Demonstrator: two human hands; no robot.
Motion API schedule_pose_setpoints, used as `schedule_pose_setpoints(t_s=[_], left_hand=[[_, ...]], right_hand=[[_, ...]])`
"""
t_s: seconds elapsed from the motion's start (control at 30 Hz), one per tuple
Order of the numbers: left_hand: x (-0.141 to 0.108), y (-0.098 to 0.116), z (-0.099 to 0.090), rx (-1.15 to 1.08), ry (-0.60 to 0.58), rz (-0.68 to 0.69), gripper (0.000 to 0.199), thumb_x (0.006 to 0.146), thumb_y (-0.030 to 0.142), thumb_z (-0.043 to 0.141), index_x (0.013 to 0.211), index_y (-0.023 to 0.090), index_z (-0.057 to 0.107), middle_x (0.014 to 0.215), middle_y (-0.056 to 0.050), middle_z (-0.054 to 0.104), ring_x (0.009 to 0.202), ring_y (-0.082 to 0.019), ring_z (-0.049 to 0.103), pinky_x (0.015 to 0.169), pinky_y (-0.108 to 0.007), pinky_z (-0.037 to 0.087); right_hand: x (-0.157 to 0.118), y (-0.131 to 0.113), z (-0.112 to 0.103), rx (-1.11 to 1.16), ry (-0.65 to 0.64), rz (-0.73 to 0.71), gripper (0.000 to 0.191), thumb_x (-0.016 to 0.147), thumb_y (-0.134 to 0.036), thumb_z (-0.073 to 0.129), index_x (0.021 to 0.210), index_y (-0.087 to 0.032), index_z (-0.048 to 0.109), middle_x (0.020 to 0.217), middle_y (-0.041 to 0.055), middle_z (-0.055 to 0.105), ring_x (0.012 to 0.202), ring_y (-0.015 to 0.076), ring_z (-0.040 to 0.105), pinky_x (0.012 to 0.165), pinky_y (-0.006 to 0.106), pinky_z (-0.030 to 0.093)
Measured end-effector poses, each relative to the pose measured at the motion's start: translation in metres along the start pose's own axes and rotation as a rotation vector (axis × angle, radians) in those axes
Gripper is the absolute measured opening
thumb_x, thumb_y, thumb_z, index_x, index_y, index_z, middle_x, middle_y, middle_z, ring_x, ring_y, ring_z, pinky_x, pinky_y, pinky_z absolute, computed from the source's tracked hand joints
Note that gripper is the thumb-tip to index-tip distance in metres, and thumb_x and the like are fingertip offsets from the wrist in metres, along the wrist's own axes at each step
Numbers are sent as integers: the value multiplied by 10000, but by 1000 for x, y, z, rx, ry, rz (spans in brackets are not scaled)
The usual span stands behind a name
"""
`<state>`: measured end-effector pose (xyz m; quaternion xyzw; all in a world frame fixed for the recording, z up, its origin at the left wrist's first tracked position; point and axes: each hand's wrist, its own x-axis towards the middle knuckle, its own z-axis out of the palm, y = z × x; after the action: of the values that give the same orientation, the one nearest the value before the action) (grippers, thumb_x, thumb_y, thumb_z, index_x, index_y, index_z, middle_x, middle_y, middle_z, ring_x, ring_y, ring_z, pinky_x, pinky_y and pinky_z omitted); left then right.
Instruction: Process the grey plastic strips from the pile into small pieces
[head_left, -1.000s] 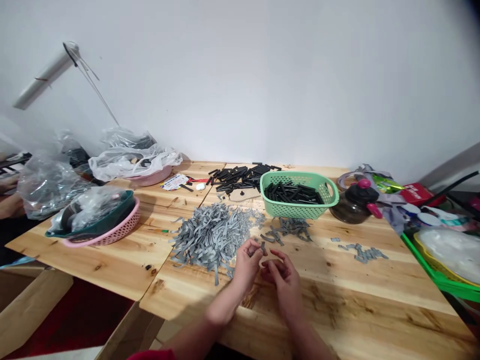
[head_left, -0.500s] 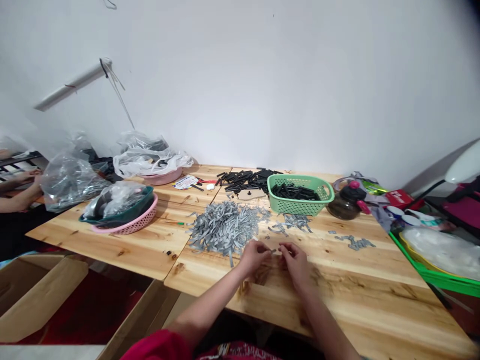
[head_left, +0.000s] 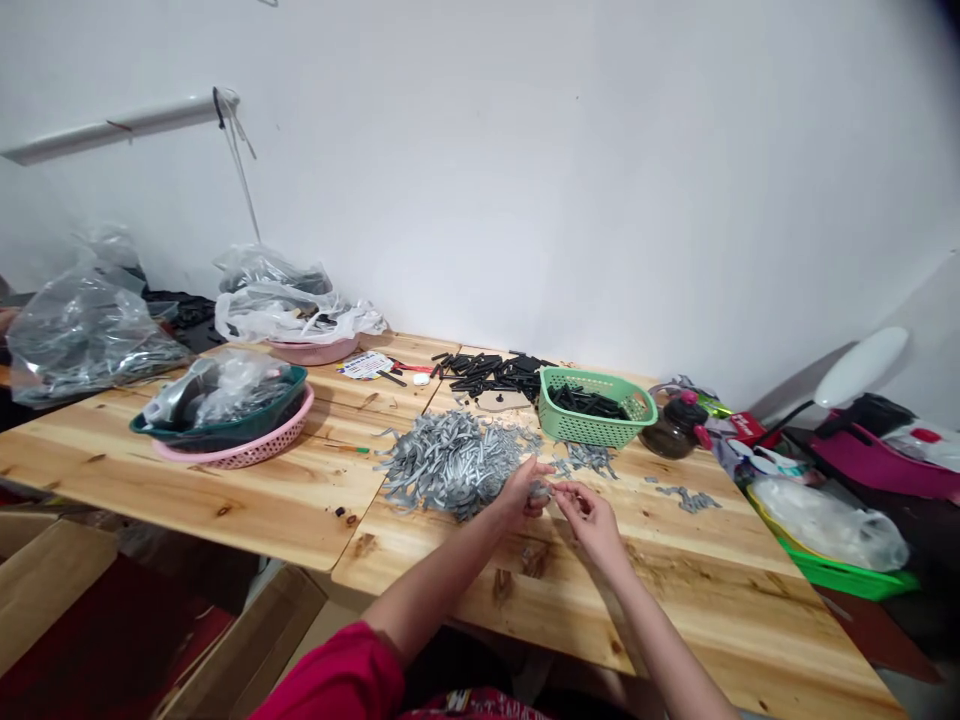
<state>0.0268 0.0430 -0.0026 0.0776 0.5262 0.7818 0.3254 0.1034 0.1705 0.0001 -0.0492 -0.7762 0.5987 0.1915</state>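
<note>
My left hand (head_left: 520, 494) pinches a small grey strip (head_left: 538, 490) between its fingers, at the right edge of a large heap of grey strips (head_left: 450, 465). My right hand (head_left: 590, 522) is just to its right, with the thumb and forefinger drawn together close to that strip. Whether those fingertips hold it is hard to tell. Both hands are above the pine table (head_left: 570, 600). Smaller scattered groups of grey pieces (head_left: 589, 458) lie beyond the hands.
A green plastic basket (head_left: 577, 428) of black tubes stands behind the heap, beside loose black tubes (head_left: 487, 373). A dark teal basin (head_left: 202, 435) in a pink basket (head_left: 247, 455) holds plastic bags. A dark glass teapot (head_left: 675, 430) stands farther right.
The view has swung and the table looks farther away. My hands have drawn closer to the grey heap, and my left hand now pinches the small strip nearer its edge.
</note>
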Motion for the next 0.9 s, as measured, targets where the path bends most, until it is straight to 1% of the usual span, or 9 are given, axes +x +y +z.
schedule_pose_setpoints(t_s=[0.1,0.17,0.27,0.37,0.5,0.63,0.73,0.83,0.9], left_hand=[[7,5,-1,-62,-51,-5,590,776,692,475,1033,163,528,665,41,500,374,-36,208,416,-195,89],[14,6,-2,-81,-79,-11,585,770,680,504,1032,158,541,663,34,512,374,-33,214,417,-192,82],[28,6,-1,-87,-118,-31,552,762,650,539,976,142,582,623,30,500,368,-31,212,412,-193,64],[42,5,0,-83,-120,-64,506,762,612,559,912,131,608,626,26,511,357,-20,194,399,-198,46],[53,4,4,-39,-44,-18,512,764,611,585,920,127,642,742,-23,623,353,-4,189,379,-198,66],[54,1,7,129,132,145,417,624,493,790,759,120,662,705,-36,646,401,-11,282,383,-187,192],[52,0,7,182,209,166,376,624,463,799,689,120,663,668,-39,642,435,-33,339,398,-184,224],[49,0,3,216,224,151,343,649,437,793,699,122,665,645,-20,614,453,-39,344,407,-177,212],[47,1,1,261,235,176,312,656,409,795,705,125,675,638,-15,597,478,-49,368,424,-175,228]], right_hand=[[14,-11,4,-57,-70,-43,407,672,-495,755,917,-170,759,721,43,618,564,128,476,534,231,393],[23,-10,4,-72,-101,-53,356,668,-494,763,832,-177,764,701,42,589,570,130,462,538,235,388],[37,-1,1,-50,-112,-32,354,689,-516,751,684,-163,714,697,51,574,618,147,492,545,237,411],[49,13,-7,12,-91,39,386,741,-544,707,731,-160,664,689,37,573,569,131,480,469,221,408],[62,26,-17,120,-35,122,408,754,-566,694,782,-168,610,656,14,584,515,114,482,436,223,448],[65,31,-23,207,33,168,410,719,-544,738,838,-175,604,681,10,609,537,121,546,490,245,518],[62,35,-28,379,-60,242,361,731,-485,751,893,-178,653,706,16,646,587,135,605,558,264,552],[59,40,-31,581,-199,332,319,741,-438,754,918,-177,708,799,54,697,730,172,669,656,289,574],[58,44,-31,560,-219,346,298,738,-414,766,912,-176,720,808,58,703,738,173,674,680,293,577]])
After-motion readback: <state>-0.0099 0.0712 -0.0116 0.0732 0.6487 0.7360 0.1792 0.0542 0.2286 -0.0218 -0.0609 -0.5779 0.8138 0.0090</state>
